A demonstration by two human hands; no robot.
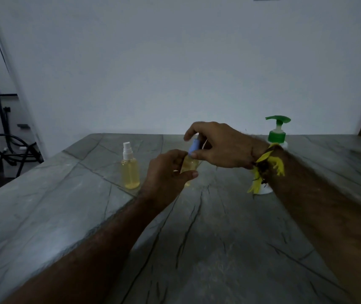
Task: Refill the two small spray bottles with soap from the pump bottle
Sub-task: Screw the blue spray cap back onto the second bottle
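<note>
Left hand (166, 172) is wrapped round the body of a small spray bottle (189, 165) mid-tabletop (65, 216); right hand (219, 148) pinches its blue cap (193, 148) w/ thumb & fingers. Judging by that, cap's being turned: keep bottle upright, grip firm, twist slow. Second spray bottle (130, 170) stands just left, apart. Pump bottle (277, 134) far right, partly behind right wrist & its yellow band (267, 170), so forearm could knock it.

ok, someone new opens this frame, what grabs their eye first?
Probably both hands mid-table: the left hand grips a small clear bottle of yellow liquid while the right hand pinches its blue cap. Next, the green-topped pump bottle behind the right wrist, which wears a yellow thread band. A second small spray bottle with a white nozzle stands left of the hands on the grey stone table.
</note>
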